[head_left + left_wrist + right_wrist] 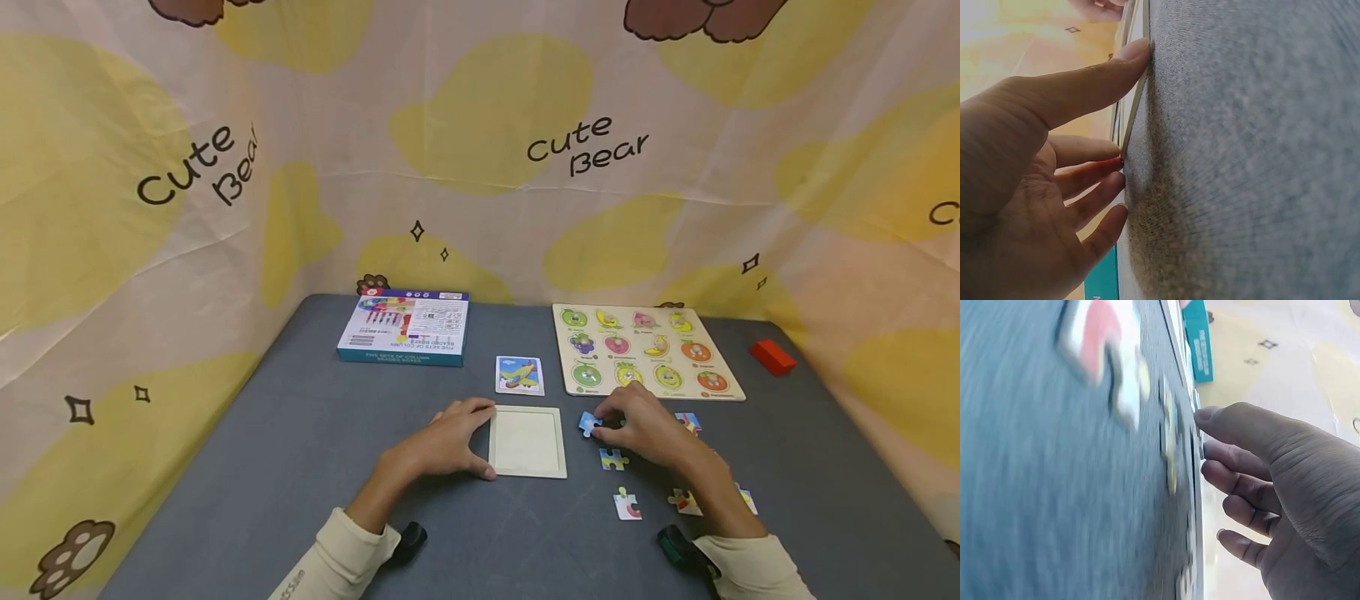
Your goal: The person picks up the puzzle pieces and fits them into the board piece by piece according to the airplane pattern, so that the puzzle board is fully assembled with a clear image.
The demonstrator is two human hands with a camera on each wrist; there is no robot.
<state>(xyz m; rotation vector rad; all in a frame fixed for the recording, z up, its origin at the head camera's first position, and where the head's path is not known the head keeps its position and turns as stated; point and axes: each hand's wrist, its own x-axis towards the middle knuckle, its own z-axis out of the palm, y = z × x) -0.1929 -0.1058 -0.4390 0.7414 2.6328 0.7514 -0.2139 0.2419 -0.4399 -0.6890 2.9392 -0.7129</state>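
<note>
We have our left hand [450,437] resting against the left edge of the empty puzzle tray [527,442], fingers nearly straight, thumb at the near corner and fingertips at the far one; the left wrist view shows the fingertips [1116,164] pressed to the tray's thin rim, bracing rather than gripping. Our right hand [637,425] is down on the grey table [300,467] just right of the tray, fingers curled, thumb and forefinger at a blue jigsaw piece [590,424]; it looks pinched, though the right wrist view is too blurred to confirm firm contact. That piece sits between the tray and the hand, low at the table surface. Other loose pieces [613,458] lie near, one [627,505] closer to us, more partly hidden by the wrist. Behind: a picture card [519,375], a fruit peg board [647,350], a boxed toy [405,327], a red block [772,357]. We judge the piece light, flat, stiff and thin, likely card or wood, with little edge to grab on a flat top; best taken by its opposite edges or a knob, or slid first. The tray seems light enough to skid, so bracing makes sense.
</note>
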